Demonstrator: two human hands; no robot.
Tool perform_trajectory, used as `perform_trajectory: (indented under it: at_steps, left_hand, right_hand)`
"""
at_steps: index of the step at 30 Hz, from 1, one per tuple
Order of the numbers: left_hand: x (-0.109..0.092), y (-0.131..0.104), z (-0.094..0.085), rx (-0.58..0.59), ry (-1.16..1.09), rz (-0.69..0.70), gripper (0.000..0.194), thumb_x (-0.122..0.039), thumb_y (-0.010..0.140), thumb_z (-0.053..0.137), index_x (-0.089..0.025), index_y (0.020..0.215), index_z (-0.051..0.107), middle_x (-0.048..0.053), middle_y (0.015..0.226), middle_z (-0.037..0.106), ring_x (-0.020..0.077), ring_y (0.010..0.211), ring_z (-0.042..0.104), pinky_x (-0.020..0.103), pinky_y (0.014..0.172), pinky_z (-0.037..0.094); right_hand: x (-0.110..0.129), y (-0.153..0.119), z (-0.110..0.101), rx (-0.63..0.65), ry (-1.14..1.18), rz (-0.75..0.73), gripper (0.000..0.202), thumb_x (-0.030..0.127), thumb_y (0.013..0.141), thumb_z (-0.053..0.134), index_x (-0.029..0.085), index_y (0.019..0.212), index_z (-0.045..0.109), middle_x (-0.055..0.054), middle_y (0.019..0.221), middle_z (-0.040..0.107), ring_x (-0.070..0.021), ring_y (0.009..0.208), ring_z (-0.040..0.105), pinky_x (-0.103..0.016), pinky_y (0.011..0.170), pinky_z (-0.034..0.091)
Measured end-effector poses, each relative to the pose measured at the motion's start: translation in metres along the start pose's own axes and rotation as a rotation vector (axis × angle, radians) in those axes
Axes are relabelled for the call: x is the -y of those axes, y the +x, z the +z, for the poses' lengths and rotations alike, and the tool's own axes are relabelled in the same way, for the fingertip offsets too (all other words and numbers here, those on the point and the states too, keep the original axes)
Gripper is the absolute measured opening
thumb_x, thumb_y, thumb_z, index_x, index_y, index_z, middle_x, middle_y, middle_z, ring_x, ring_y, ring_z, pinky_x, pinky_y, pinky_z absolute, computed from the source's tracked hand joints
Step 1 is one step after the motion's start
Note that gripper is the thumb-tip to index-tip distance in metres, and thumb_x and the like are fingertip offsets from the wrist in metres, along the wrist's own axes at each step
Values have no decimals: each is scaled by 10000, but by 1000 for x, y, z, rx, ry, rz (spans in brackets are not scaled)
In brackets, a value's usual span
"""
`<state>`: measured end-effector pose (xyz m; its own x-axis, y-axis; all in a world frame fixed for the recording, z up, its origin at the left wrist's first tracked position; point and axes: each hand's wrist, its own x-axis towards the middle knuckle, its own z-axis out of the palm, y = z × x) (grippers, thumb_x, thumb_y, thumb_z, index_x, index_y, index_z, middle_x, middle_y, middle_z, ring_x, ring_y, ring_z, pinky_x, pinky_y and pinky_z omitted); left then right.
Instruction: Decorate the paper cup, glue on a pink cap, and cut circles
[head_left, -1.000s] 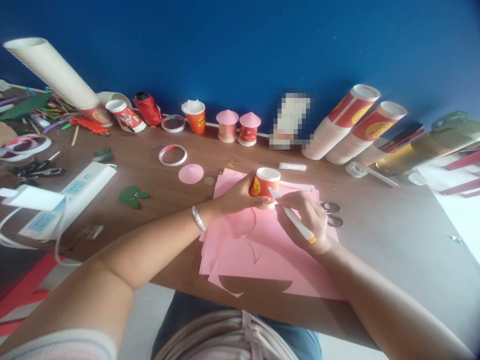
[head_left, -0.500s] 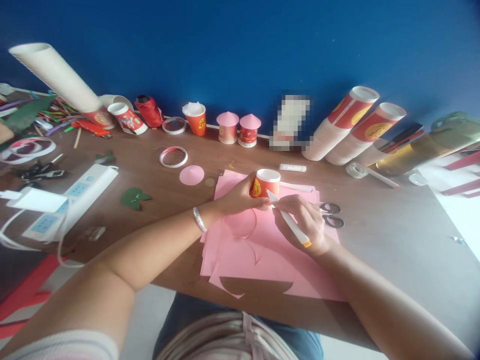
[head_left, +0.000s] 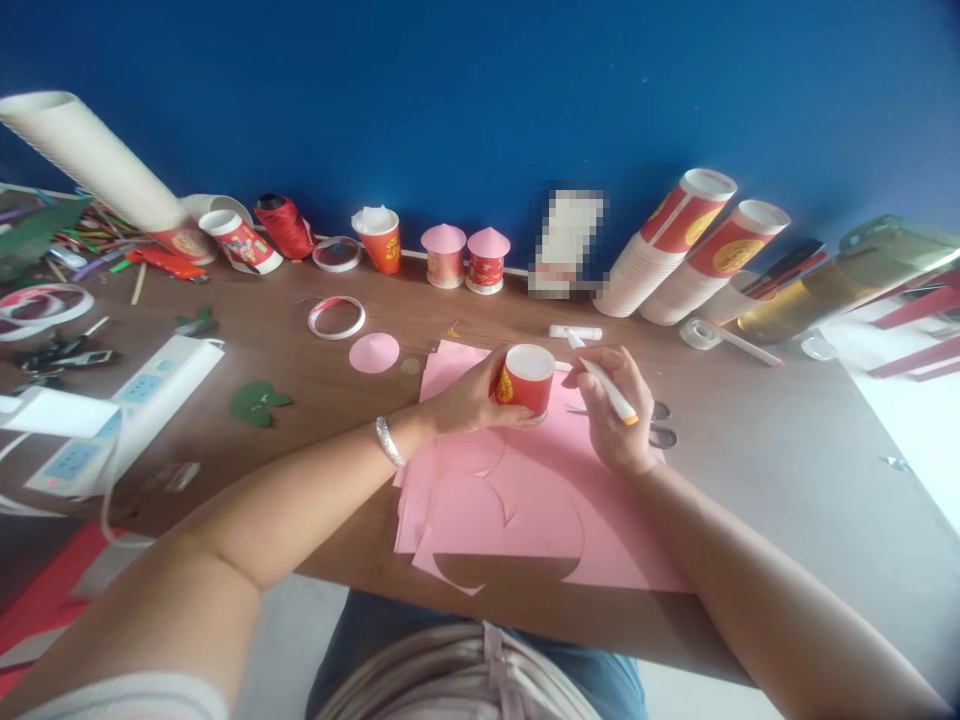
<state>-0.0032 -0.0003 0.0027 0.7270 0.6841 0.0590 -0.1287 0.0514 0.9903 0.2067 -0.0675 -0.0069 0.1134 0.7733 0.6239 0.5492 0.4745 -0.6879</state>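
Note:
My left hand is closed around a short red paper cup with gold print, its white round end facing up. The fingers behind the cup are hidden. My right hand is closed on a white pen with an orange end, and its pale tip points up and away, apart from the cup. Below both hands lie several pink paper sheets with curved cuts. A pair of scissors rests partly behind my right hand. Past the pen tip lies a white tube.
Two cups with pink cone tops stand by the wall. Cup stacks lean at the right. Tape rolls, a pink cone, a green paper piece and a power strip lie leftward.
My right hand has drawn the pen away from the cup, and its tip has lifted up and to the right. My left hand still holds the cup, now tilted slightly differently.

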Motion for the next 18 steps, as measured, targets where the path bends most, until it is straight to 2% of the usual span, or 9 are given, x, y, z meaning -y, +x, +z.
perform_trajectory:
  at_steps: [3, 7, 9, 13, 18]
  left_hand:
    - [2, 0, -2, 33, -42, 8, 564, -332, 761, 872, -183, 1215, 572, 108, 1143, 678, 248, 1028, 666, 401, 875, 555]
    - [4, 0, -4, 41, -41, 0, 576, -322, 780, 852, -186, 1254, 553, 115, 1164, 675, 263, 1056, 673, 411, 881, 567]
    - [5, -1, -4, 36, 13, 13, 608, -301, 765, 860, -190, 1270, 540, 122, 1201, 668, 276, 1088, 671, 421, 893, 573]
    - [5, -2, -1, 43, 179, 101, 675, -273, 756, 871, -205, 1333, 528, 149, 1361, 633, 319, 1267, 615, 461, 1021, 544]
    - [4, -2, 1, 49, 298, 143, 675, -298, 781, 852, -209, 1362, 521, 152, 1385, 644, 331, 1290, 619, 503, 1082, 516]
  right_hand:
    - [-3, 2, 0, 29, 126, 123, 307, 502, 1039, 541, 253, 1157, 675, -8, 825, 682, -179, 730, 678, -347, 725, 529]
    - [0, 2, 3, 45, 212, 191, 303, 503, 1043, 533, 243, 1112, 674, 4, 785, 665, -164, 677, 655, -321, 672, 514]
    - [1, 3, 3, 56, 191, 156, 269, 469, 1050, 532, 245, 1087, 676, -1, 790, 655, -169, 693, 646, -326, 681, 508]
    - [0, 4, 3, 77, 83, 22, 225, 409, 1063, 518, 259, 1102, 682, -22, 858, 678, -193, 777, 646, -377, 791, 514]
    - [-5, 4, 3, 119, 1, -35, 306, 479, 1059, 508, 256, 1178, 679, -55, 915, 691, -246, 919, 656, -424, 850, 538]
